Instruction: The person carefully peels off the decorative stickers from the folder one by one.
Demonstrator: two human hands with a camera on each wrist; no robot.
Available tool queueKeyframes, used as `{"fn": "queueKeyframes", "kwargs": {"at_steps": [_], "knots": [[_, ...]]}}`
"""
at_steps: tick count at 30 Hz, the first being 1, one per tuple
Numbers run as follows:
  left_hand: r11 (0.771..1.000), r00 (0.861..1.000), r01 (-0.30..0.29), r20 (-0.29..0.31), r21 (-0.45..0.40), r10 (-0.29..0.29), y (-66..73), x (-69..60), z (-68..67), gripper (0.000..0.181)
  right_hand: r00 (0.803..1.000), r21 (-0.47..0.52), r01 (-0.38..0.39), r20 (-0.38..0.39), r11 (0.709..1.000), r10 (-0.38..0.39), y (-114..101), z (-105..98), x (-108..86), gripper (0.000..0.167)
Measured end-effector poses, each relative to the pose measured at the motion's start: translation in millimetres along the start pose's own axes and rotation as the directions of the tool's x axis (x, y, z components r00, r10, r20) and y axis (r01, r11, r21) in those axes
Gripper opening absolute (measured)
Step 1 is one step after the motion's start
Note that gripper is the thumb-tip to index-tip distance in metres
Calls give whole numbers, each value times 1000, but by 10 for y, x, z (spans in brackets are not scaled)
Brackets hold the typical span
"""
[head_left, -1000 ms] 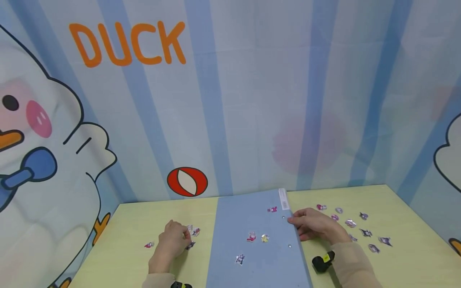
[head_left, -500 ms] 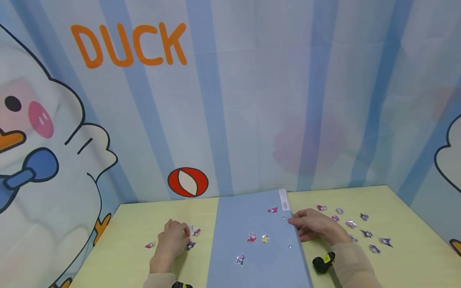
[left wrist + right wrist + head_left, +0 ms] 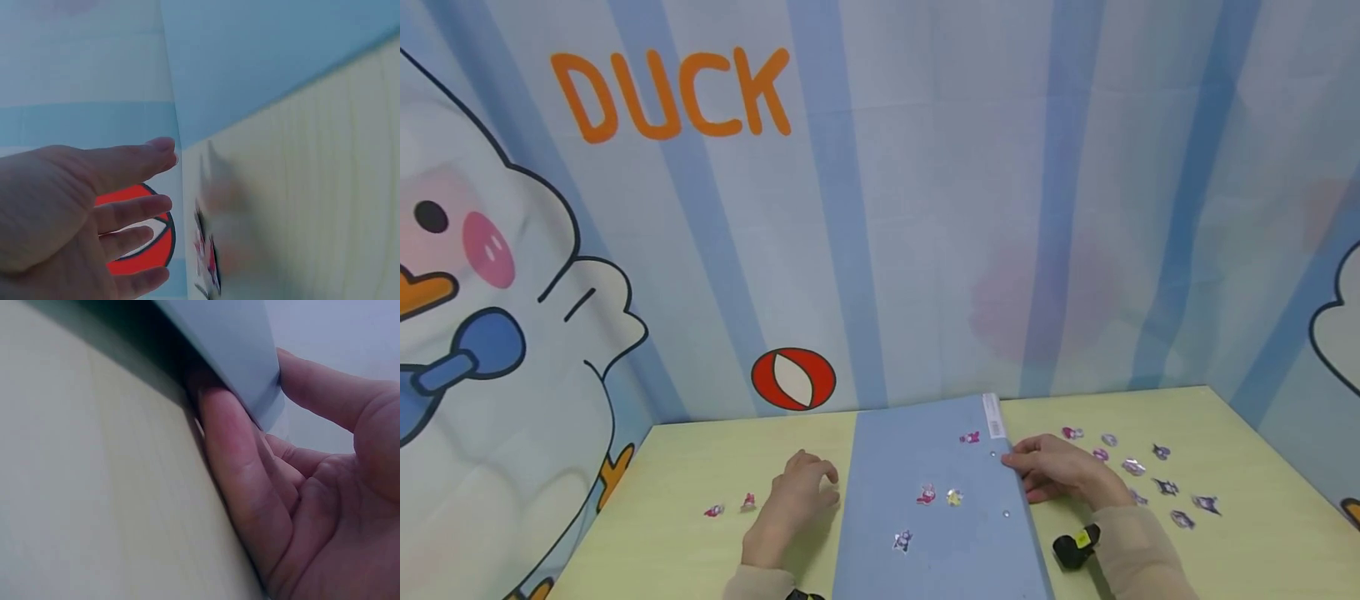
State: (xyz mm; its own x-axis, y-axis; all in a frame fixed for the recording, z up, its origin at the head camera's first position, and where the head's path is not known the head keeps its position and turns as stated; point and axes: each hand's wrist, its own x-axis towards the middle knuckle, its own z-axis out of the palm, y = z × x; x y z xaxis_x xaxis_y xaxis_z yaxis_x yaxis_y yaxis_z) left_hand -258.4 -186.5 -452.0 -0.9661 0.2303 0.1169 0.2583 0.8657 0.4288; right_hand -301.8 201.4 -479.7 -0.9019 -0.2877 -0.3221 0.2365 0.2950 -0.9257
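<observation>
A flat blue folder (image 3: 880, 467) lies on the table with several small cartoon stickers (image 3: 927, 495) scattered on its face. My right hand (image 3: 1063, 468) grips the folder's right edge, the thumb on top and other fingers tucked beneath; the right wrist view shows that edge raised off the table. Left of the folder, my left hand (image 3: 797, 504) hovers over the table with fingers extended and nothing visible in it. Two stickers (image 3: 748, 502) lie to its left. In the left wrist view, blurred stickers (image 3: 207, 259) appear on the table beyond the fingers (image 3: 134, 212).
Several more stickers (image 3: 1166, 487) are spread on the yellow table (image 3: 1270, 467) to the right. A white barcode label (image 3: 992, 415) sits at the folder's top right corner. Behind the table hangs a striped blue cloth (image 3: 925, 208) with a printed duck.
My left hand has moved right, toward the folder, and its fingers have straightened. A sticker it had covered now shows on its left. My right hand stays at the folder's edge.
</observation>
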Motion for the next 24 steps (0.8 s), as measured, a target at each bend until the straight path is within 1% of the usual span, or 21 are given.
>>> {"fn": "queueKeyframes", "kwargs": {"at_steps": [3, 6, 12, 16, 19, 24], "knots": [[998, 998, -56, 12, -5, 56, 87, 19, 36, 11, 1000, -5, 0, -2, 1000, 0, 9, -5, 3, 36], [996, 995, -90, 35, 1, 90, 181, 53, 90, 12, 1000, -13, -1, -6, 1000, 1, 15, -8, -2, 36], [997, 993, -65, 96, -29, 68, 444, 134, 211, 15, 1000, -15, -1, -1, 1000, 1, 22, 7, -23, 35], [996, 990, -81, 110, -41, 85, 597, 180, 271, 17, 1000, -15, -2, 3, 1000, 2, 21, 16, -23, 35], [994, 989, -98, 107, -45, 103, 674, 213, 293, 18, 1000, -21, 1, -3, 1000, -1, 12, 14, -13, 35], [993, 990, -94, 96, -64, 100, 737, 251, 335, 18, 1000, -26, 2, -4, 1000, -2, -10, 15, -5, 35]]}}
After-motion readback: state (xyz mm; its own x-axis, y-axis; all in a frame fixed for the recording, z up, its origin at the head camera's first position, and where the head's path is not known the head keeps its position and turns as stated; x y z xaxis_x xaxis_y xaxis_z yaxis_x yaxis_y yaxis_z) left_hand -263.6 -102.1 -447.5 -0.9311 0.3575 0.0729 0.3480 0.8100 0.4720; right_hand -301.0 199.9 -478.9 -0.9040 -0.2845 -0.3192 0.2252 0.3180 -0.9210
